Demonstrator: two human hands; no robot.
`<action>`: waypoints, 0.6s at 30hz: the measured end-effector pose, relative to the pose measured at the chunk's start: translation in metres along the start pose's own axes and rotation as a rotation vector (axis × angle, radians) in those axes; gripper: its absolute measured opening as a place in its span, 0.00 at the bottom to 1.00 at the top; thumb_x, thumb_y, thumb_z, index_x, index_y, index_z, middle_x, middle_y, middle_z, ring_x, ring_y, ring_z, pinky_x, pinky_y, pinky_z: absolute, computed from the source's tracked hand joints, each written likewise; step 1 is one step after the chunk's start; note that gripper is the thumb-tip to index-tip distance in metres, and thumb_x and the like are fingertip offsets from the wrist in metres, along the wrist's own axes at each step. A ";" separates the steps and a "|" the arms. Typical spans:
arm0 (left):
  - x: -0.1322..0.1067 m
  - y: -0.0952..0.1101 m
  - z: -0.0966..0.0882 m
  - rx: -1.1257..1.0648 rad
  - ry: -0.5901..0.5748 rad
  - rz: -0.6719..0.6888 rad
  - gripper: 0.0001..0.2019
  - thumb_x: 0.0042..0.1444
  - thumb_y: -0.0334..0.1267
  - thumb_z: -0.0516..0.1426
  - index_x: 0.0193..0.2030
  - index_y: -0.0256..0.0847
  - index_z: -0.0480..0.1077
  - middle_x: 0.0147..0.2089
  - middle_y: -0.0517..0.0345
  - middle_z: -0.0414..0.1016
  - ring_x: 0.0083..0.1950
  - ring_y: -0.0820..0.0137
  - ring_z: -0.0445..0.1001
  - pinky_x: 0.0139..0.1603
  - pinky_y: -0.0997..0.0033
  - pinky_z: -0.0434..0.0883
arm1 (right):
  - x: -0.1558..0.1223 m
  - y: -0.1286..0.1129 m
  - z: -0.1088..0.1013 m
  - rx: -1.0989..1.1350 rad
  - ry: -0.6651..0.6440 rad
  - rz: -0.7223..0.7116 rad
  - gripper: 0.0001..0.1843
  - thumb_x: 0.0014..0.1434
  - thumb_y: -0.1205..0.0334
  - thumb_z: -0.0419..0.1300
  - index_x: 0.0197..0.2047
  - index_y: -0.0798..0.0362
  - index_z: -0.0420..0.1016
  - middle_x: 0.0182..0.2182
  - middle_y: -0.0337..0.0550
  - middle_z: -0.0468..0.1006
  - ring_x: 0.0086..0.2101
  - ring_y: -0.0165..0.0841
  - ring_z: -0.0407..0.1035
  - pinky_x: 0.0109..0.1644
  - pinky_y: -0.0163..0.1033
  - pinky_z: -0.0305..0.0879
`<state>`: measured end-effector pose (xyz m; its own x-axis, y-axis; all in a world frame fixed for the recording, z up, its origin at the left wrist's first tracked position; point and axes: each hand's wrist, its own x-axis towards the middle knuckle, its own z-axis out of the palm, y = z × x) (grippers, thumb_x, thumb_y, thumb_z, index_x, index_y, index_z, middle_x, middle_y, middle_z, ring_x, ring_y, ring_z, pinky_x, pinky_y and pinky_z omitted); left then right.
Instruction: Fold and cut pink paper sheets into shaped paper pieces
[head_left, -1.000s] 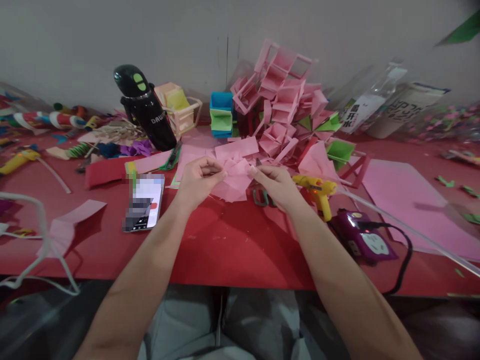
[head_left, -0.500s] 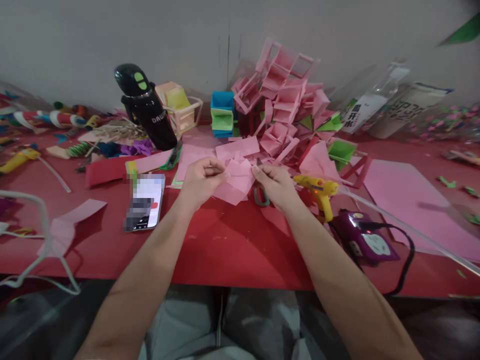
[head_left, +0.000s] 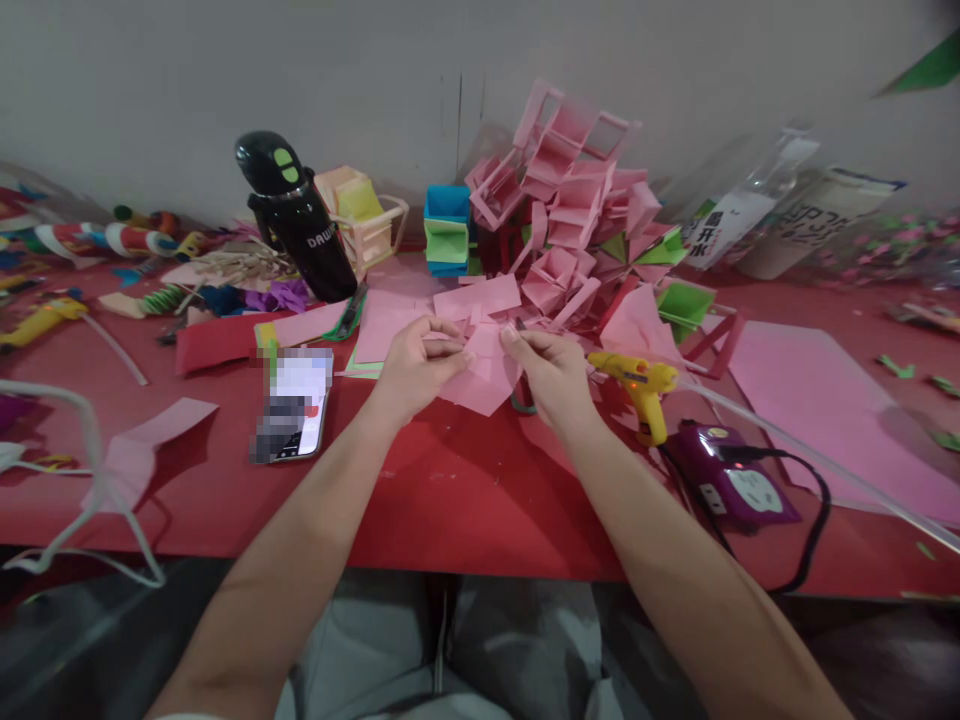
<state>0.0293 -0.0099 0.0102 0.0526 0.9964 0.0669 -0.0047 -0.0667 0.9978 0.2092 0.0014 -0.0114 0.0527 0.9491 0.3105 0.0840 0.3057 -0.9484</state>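
Note:
Between my hands is a creased piece of pink paper (head_left: 486,375), held just above the red table. My left hand (head_left: 421,365) pinches its left side between thumb and fingers. At the upper right edge, my right hand (head_left: 551,365) grips the same paper with thumb and forefinger. Behind the paper lie more flat pink sheets (head_left: 476,297). Green-handled scissors (head_left: 523,403) lie partly hidden beside my right hand. A yellow hot glue gun (head_left: 637,385) rests just to the right of that hand.
Folded pink paper frames (head_left: 574,190) are heaped at the back. A black bottle (head_left: 304,225) and a phone (head_left: 296,405) stand and lie left of my hands. A purple power socket box (head_left: 735,475) with a cable sits right. A large pink sheet (head_left: 832,400) lies beyond it.
The pink paper has turned and shifted slightly right between my hands. My left hand has moved a little to the right with it. Both hands still grip the paper.

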 end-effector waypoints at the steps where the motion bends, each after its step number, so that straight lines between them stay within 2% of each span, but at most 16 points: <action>1: 0.000 -0.001 0.000 0.001 -0.013 -0.010 0.16 0.45 0.32 0.67 0.40 0.39 0.69 0.29 0.60 0.78 0.30 0.74 0.74 0.32 0.74 0.70 | 0.000 0.001 0.000 -0.015 -0.006 -0.007 0.24 0.57 0.45 0.65 0.21 0.53 0.68 0.21 0.35 0.59 0.25 0.27 0.52 0.28 0.37 0.49; 6: 0.000 -0.004 0.000 0.083 -0.108 0.028 0.12 0.45 0.31 0.65 0.38 0.36 0.72 0.34 0.57 0.77 0.35 0.72 0.75 0.37 0.72 0.71 | -0.003 0.000 -0.002 -0.216 -0.090 -0.091 0.23 0.62 0.48 0.61 0.21 0.53 0.67 0.19 0.35 0.59 0.23 0.27 0.52 0.27 0.37 0.50; 10: -0.001 -0.007 0.004 0.126 -0.138 0.080 0.09 0.47 0.38 0.66 0.33 0.36 0.73 0.32 0.58 0.76 0.32 0.72 0.73 0.34 0.72 0.70 | -0.006 -0.005 -0.001 -0.281 -0.099 -0.130 0.22 0.62 0.49 0.61 0.21 0.54 0.68 0.19 0.35 0.61 0.23 0.27 0.53 0.27 0.36 0.51; 13: -0.001 -0.008 0.005 0.122 -0.102 0.098 0.11 0.47 0.39 0.67 0.35 0.37 0.74 0.29 0.59 0.76 0.30 0.71 0.74 0.32 0.72 0.70 | -0.005 -0.009 -0.001 -0.174 -0.145 -0.021 0.23 0.59 0.45 0.63 0.23 0.54 0.70 0.19 0.34 0.61 0.22 0.26 0.52 0.25 0.36 0.49; 16: -0.001 -0.008 0.006 0.101 -0.102 0.135 0.14 0.48 0.38 0.67 0.40 0.37 0.75 0.32 0.56 0.78 0.34 0.69 0.77 0.35 0.70 0.72 | -0.003 -0.011 -0.005 -0.044 -0.221 0.105 0.24 0.54 0.42 0.68 0.23 0.54 0.70 0.18 0.32 0.60 0.21 0.24 0.51 0.24 0.35 0.47; 18: -0.002 -0.008 0.006 0.095 -0.106 0.170 0.13 0.49 0.37 0.65 0.42 0.37 0.75 0.35 0.54 0.79 0.35 0.68 0.77 0.36 0.70 0.73 | -0.002 -0.011 -0.007 -0.017 -0.258 0.121 0.25 0.50 0.42 0.70 0.23 0.54 0.69 0.18 0.32 0.60 0.20 0.24 0.50 0.23 0.35 0.46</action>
<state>0.0354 -0.0114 0.0019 0.1636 0.9595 0.2293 0.0717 -0.2434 0.9673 0.2149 -0.0045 -0.0014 -0.1911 0.9674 0.1665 0.1093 0.1895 -0.9758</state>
